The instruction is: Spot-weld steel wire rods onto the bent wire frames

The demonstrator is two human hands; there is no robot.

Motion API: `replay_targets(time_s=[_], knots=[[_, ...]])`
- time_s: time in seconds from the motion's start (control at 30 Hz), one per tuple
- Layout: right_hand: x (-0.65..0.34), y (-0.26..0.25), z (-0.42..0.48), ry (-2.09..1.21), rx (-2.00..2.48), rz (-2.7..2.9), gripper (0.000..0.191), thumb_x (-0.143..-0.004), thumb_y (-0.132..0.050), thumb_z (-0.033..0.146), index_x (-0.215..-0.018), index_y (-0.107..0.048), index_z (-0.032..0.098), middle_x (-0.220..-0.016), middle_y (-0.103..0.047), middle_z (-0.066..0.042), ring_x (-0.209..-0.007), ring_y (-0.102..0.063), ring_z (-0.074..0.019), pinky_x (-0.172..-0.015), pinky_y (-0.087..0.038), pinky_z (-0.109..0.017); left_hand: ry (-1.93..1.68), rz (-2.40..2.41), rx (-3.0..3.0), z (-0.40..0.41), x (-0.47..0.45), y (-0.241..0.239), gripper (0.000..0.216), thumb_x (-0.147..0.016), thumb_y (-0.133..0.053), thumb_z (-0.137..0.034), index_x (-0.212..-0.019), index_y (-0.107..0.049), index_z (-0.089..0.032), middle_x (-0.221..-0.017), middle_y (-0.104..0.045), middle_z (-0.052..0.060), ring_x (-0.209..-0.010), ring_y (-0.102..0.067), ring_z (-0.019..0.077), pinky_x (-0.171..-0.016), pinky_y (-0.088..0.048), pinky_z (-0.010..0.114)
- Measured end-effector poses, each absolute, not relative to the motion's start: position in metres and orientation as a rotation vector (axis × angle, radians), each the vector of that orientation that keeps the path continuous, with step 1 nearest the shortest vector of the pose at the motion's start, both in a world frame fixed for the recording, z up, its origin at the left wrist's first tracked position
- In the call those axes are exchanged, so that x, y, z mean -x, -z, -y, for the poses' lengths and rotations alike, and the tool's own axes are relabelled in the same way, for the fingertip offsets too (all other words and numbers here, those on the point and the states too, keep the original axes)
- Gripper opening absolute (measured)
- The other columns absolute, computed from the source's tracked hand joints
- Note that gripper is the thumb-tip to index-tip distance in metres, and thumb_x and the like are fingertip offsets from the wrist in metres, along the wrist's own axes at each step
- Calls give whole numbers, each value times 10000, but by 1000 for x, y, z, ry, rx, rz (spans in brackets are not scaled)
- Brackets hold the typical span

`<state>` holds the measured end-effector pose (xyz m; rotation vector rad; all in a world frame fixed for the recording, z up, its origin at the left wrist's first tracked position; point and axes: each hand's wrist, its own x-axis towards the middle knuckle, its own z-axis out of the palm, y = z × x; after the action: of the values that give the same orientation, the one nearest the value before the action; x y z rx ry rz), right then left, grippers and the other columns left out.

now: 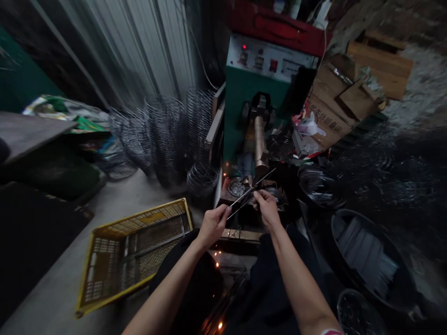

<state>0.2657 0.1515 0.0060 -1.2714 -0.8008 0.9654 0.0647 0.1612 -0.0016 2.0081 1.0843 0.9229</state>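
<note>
My left hand (pixel 213 225) is closed in a pinch on the near end of a thin metal rod (pixel 240 198). The rod slants up to the right, under the electrode arm (pixel 260 142) of a green spot welder (pixel 234 100). A second thin rod lies close below it. My right hand (pixel 267 207) pinches at the welding point, its fingertips near the electrode tip; what sits between them is too small and dark to make out. Orange sparks (pixel 217 264) fly below my left hand and near the welder's base. A round dish (pixel 238 187) with small shiny metal pieces stands left of the electrodes.
At my left a yellow plastic crate (pixel 91 270) holds metal rods. Stacks of wire rings (pixel 164 139) stand behind it. To the right are coiled wire (pixel 319 186), a dark tub (pixel 335 242) with grey strips and a cardboard box (pixel 328 102). A tabletop (pixel 31 132) juts in at far left.
</note>
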Motion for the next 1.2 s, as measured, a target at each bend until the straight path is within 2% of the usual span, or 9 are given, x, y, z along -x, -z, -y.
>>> replay_targets(time_s=[0.27,0.53,0.7,0.8,0.9,1.0,1.13,1.2], knots=[[-280,-3,-157,-946,1239,768,381,-699,-736,522,-711,-576,177,-543,-528,56,-412,-430,-57,-385,-292,-163,-943,-1022,-2030,-182,-81,-6,381,-931,-414,-383,-635,-502,-160,-551,-368,-53,-526,-307,87,-532,-267,215],[-285,-1,-163,-974,1239,778,367,-723,-722,517,-711,-591,174,-527,-520,58,-399,-410,-54,-376,-280,-168,-886,-1017,-2034,-191,-79,-14,377,-931,-419,-389,-689,-583,-150,-537,-407,-47,-517,-352,88,-513,-267,209],[-280,0,-120,-1008,1389,845,407,-743,-691,563,-711,-621,164,-541,-544,37,-414,-448,-62,-397,-298,-169,-878,-983,-2117,-195,-80,-17,371,-935,-400,-357,-653,-537,-159,-533,-387,-45,-517,-336,90,-522,-263,211],[-265,12,-75,-1177,1490,990,428,-754,-667,586,-688,-615,166,-552,-555,25,-430,-470,-82,-416,-328,-183,-854,-964,-2259,-189,-70,-13,360,-940,-395,-336,-642,-516,-173,-532,-401,-34,-497,-339,97,-521,-255,225],[-247,34,-33,-1344,1531,1227,388,-784,-654,544,-693,-620,168,-592,-565,16,-514,-501,-110,-489,-381,-203,-762,-1034,-2397,-170,-32,-5,312,-937,-417,-338,-710,-568,-187,-548,-468,-12,-489,-386,114,-518,-249,236],[-235,54,-2,-1369,1573,1422,308,-824,-634,470,-760,-659,171,-688,-597,0,-654,-528,-142,-611,-415,-228,-767,-1261,-2324,-145,36,6,299,-927,-434,-338,-747,-620,-188,-573,-533,10,-506,-426,124,-534,-291,237],[-234,63,16,-1445,1619,1441,316,-850,-591,485,-788,-658,183,-720,-597,-10,-695,-535,-171,-629,-419,-249,-1107,-1637,-1771,-123,139,34,337,-913,-468,-396,-990,-696,-160,-709,-634,28,-609,-520,131,-601,-395,222],[-240,58,19,-1451,1649,1451,324,-849,-588,498,-802,-662,187,-737,-599,-19,-708,-540,-179,-639,-424,-258,-1298,-1764,-1432,-121,180,60,400,-877,-508,-444,-1045,-690,-130,-724,-631,24,-634,-534,132,-600,-413,218]])
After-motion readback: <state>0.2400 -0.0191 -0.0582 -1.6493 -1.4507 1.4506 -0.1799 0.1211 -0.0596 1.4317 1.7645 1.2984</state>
